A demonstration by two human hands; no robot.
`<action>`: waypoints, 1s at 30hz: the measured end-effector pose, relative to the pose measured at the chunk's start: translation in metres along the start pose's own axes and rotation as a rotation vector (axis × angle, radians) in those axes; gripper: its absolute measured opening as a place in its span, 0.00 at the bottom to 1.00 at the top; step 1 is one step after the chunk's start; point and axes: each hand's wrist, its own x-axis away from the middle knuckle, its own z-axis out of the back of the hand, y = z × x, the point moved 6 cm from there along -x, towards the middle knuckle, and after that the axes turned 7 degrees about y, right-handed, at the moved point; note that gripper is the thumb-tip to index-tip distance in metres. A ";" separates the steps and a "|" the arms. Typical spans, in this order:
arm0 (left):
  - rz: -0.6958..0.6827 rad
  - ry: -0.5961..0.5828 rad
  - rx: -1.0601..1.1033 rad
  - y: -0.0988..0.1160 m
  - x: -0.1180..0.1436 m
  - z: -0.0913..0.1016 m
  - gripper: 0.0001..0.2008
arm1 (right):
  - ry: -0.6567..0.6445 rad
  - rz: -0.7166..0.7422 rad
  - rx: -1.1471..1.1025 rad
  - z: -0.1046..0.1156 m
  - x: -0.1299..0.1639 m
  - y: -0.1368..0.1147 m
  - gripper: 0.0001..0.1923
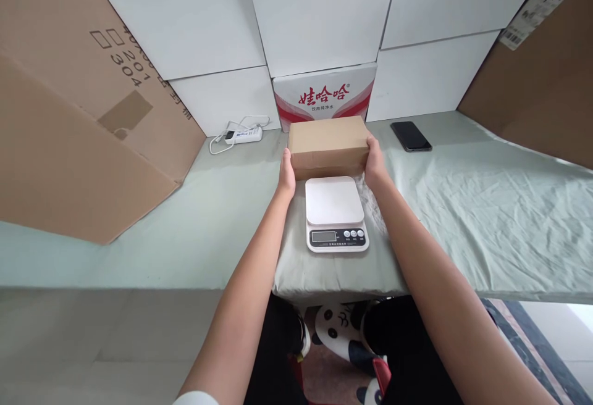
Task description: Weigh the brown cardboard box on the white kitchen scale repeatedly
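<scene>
A brown cardboard box [328, 139] is held between my two hands, behind the scale. My left hand [286, 173] presses on its left end, thumb up along the near edge. On the opposite end, my right hand [375, 161] grips the box's right side. Most fingers of both hands are hidden behind the ends. Just in front of the box lies a white digital kitchen scale [336, 204], its plate bare and its display blank. Something clear and crinkled, perhaps plastic wrap [369, 201], shows beside the scale at the right.
White boxes [324, 16] and a red-and-white printed carton [324, 93] form the back wall. Large cardboard sheets stand at left [92, 115] and right [532, 78]. A power strip [244, 136] with a cable and a black phone [411, 136] lie on the green cloth [194, 232].
</scene>
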 end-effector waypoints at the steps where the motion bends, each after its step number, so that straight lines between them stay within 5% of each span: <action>1: -0.005 -0.021 0.024 0.004 0.001 -0.002 0.34 | -0.011 0.033 0.000 -0.001 -0.001 -0.004 0.32; 8: -0.134 -0.021 0.054 0.054 0.007 0.001 0.36 | -0.080 0.211 0.014 -0.009 0.007 -0.049 0.37; 14: -0.148 -0.032 0.024 0.079 0.044 0.010 0.36 | -0.070 0.278 0.066 -0.006 0.041 -0.082 0.42; 24: -0.212 -0.068 -0.034 0.088 0.124 0.024 0.41 | 0.101 0.364 0.175 0.038 0.139 -0.101 0.39; 30: -0.227 0.016 -0.052 0.070 0.158 0.045 0.42 | 0.014 0.403 0.255 0.045 0.164 -0.094 0.39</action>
